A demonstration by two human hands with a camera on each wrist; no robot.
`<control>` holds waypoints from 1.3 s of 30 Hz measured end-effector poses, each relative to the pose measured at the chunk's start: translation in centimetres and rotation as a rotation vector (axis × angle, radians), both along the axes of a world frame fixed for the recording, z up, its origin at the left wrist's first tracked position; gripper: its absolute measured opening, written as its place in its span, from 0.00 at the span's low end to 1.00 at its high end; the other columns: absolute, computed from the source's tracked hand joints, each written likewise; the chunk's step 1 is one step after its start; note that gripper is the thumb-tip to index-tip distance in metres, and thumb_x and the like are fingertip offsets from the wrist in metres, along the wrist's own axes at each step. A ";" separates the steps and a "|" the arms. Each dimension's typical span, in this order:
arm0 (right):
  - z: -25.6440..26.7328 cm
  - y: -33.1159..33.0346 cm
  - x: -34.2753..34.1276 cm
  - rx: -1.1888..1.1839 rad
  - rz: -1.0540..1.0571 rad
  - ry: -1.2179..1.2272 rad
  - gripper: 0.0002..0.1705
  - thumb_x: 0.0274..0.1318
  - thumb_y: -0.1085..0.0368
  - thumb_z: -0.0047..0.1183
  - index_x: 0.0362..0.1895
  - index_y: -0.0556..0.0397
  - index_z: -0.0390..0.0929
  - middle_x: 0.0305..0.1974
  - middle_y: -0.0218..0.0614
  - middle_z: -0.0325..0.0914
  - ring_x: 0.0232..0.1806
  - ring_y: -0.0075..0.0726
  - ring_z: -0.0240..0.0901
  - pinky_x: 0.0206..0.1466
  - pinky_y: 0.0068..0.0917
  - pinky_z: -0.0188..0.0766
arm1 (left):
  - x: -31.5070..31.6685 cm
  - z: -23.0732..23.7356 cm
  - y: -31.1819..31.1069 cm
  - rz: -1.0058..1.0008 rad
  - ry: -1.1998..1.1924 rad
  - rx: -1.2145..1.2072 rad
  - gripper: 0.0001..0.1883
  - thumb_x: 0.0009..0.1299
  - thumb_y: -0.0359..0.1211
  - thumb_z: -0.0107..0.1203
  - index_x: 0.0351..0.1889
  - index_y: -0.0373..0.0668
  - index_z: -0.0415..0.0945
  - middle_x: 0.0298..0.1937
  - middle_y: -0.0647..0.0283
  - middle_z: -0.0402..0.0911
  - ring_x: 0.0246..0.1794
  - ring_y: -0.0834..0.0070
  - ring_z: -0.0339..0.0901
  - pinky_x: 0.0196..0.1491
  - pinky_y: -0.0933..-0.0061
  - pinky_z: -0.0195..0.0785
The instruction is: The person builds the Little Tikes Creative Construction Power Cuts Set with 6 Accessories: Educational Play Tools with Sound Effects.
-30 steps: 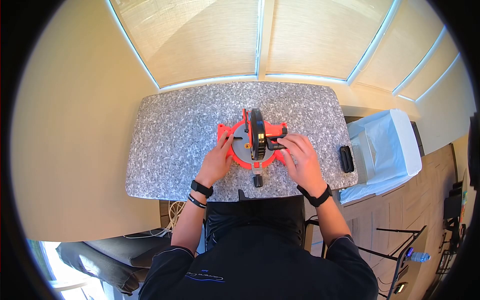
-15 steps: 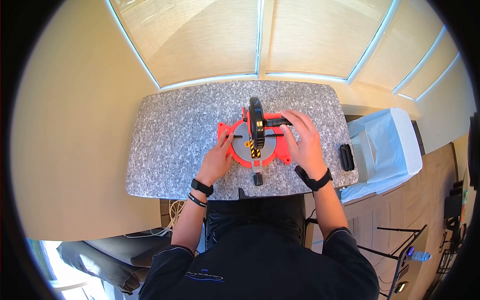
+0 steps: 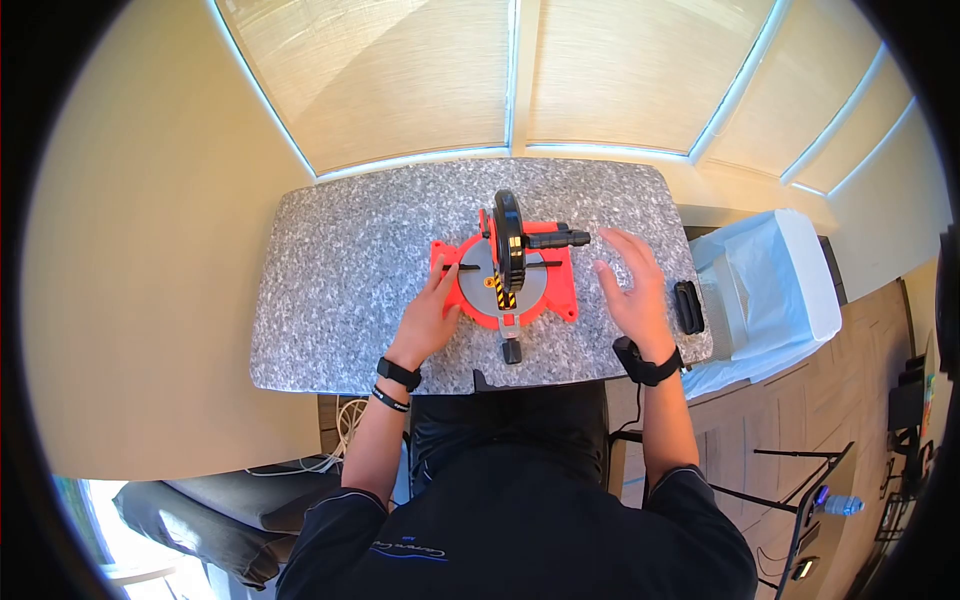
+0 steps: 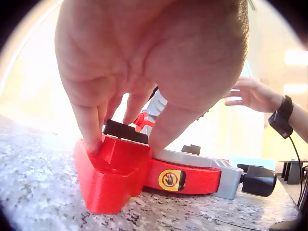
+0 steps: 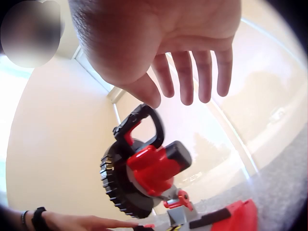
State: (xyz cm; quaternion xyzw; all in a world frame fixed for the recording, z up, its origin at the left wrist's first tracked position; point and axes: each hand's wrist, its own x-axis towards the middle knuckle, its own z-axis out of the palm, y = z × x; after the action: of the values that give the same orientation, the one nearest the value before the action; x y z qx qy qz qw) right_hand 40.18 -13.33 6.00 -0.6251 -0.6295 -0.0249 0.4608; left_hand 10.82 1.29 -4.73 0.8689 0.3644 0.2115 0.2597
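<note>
A small red, black and grey miter saw [image 3: 506, 240] stands on a speckled table, its saw head with the round black blade guard raised over the grey turntable [image 3: 530, 292]. My left hand [image 3: 424, 322] grips the left end of the saw's red base [image 4: 108, 178], fingers on one side and thumb on the other, around the black fence piece [image 4: 126, 131]. To the right of the saw, my right hand [image 3: 638, 295] is held in the air with fingers extended and nothing in it. The saw's black handle [image 3: 560, 240] points toward its fingertips, apart from them.
A black object [image 3: 689, 307] lies near the right edge of the speckled table [image 3: 340, 250]. Beyond that edge stands a bin with a pale blue liner [image 3: 808, 290]. Shaded windows rise behind the table. A cable [image 4: 294, 149] hangs from the right wrist camera.
The saw head has swung up from its lowered position. My right hand has let go of the handle and moved away to the right. The left hand has stayed on the base.
</note>
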 end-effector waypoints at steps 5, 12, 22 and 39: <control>-2.7 -2.7 4.0 -0.097 -0.223 -0.022 0.23 0.61 0.69 0.64 0.61 0.52 0.81 0.60 0.46 0.80 0.63 0.56 0.75 0.66 0.42 0.72 | -1.4 -0.7 -0.8 -0.002 -0.066 0.041 0.35 0.70 0.29 0.59 0.77 0.38 0.62 0.80 0.42 0.59 0.68 0.40 0.71 0.67 0.52 0.71; -9.0 -7.7 11.3 -0.324 -0.467 -0.180 0.21 0.57 0.61 0.67 0.55 0.53 0.83 0.61 0.49 0.78 0.65 0.57 0.73 0.69 0.47 0.69 | -4.4 0.4 -3.3 0.010 -0.062 0.021 0.27 0.71 0.29 0.59 0.69 0.34 0.71 0.68 0.43 0.75 0.67 0.44 0.73 0.68 0.54 0.69; -13.9 -12.4 17.6 -0.651 -0.742 0.016 0.22 0.44 0.54 0.73 0.38 0.56 0.87 0.43 0.50 0.85 0.48 0.59 0.82 0.54 0.47 0.77 | -8.7 1.3 -6.5 0.056 -0.028 0.034 0.10 0.71 0.28 0.59 0.48 0.37 0.82 0.58 0.51 0.83 0.61 0.50 0.79 0.62 0.54 0.74; -6.3 -13.1 9.0 -0.297 -0.325 0.010 0.11 0.46 0.70 0.69 0.30 0.56 0.77 0.55 0.49 0.82 0.54 0.59 0.80 0.57 0.41 0.76 | -11.5 7.9 -10.0 0.082 -0.030 0.118 0.10 0.69 0.25 0.62 0.48 0.38 0.83 0.51 0.53 0.86 0.55 0.51 0.82 0.57 0.57 0.76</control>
State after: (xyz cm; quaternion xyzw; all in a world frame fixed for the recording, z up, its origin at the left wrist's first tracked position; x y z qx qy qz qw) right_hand 49.20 -26.40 -0.26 -0.7794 -0.5152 -0.0027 0.3565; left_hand -0.70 -8.72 3.18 0.8639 0.3826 0.2560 0.2044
